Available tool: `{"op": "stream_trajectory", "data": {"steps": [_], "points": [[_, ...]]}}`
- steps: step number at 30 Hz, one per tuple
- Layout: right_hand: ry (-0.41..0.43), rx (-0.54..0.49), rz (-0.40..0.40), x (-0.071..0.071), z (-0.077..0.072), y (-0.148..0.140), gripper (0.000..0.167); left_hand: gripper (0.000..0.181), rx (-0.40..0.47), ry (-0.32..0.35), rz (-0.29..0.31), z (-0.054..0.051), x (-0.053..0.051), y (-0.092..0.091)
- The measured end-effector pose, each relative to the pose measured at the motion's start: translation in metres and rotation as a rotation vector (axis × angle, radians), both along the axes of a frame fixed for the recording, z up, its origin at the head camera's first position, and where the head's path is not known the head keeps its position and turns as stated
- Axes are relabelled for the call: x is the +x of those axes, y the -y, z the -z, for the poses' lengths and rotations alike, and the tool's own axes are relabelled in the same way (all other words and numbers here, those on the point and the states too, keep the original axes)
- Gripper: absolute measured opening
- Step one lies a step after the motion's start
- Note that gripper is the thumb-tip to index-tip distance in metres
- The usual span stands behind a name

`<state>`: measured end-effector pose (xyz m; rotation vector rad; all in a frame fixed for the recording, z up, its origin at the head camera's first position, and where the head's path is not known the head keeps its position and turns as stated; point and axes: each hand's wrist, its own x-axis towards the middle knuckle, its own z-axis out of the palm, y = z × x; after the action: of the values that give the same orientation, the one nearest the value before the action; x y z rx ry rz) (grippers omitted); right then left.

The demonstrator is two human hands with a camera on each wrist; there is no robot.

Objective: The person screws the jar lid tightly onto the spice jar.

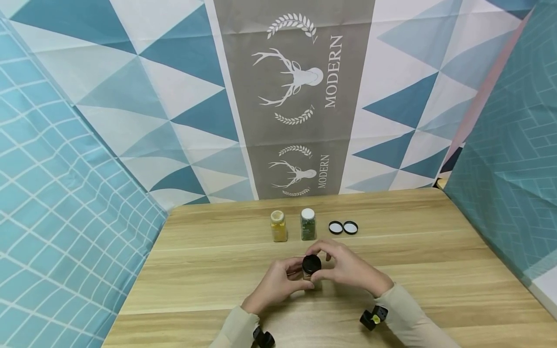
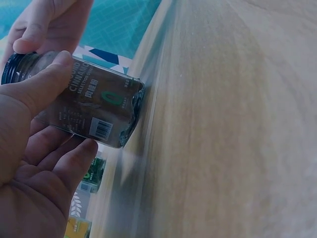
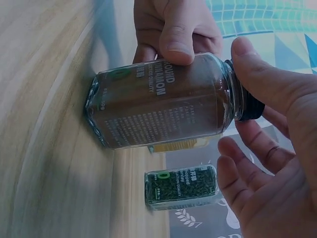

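A glass jar of ground cinnamon (image 3: 163, 106) with a black lid (image 1: 311, 264) stands upright on the wooden table, between both hands. My left hand (image 1: 278, 280) holds the jar's body, thumb on one side and fingers on the other, as the left wrist view shows on the labelled jar (image 2: 99, 99). My right hand (image 1: 345, 265) grips the lid's rim between thumb and fingers. The lid sits on the jar's neck; how tightly cannot be told. Behind are a jar of green flakes (image 1: 308, 226) and a jar of yellow powder (image 1: 279, 227).
Two black lids (image 1: 335, 227) with white insides lie side by side at the back, right of the green jar. The wooden table (image 1: 209, 270) ends at a patterned cloth backdrop (image 1: 296, 96). Blue cloths (image 1: 65, 193) hang at both sides.
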<state>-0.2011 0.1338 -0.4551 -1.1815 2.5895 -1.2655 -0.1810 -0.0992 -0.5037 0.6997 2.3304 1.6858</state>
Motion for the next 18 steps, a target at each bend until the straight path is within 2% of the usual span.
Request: {"op": "stream_trajectory", "data": {"steps": [11,18], "points": [[-0.050,-0.062,-0.054,0.0004,0.0033,-0.0028,0.045,0.056,-0.008,0.006,-0.004,-0.0010,-0.0006,0.0002],[-0.025,-0.054,-0.047,0.0019,0.0030,-0.0027,0.045,0.056,0.011,0.008,0.006,0.0001,-0.0009,-0.0005]]}}
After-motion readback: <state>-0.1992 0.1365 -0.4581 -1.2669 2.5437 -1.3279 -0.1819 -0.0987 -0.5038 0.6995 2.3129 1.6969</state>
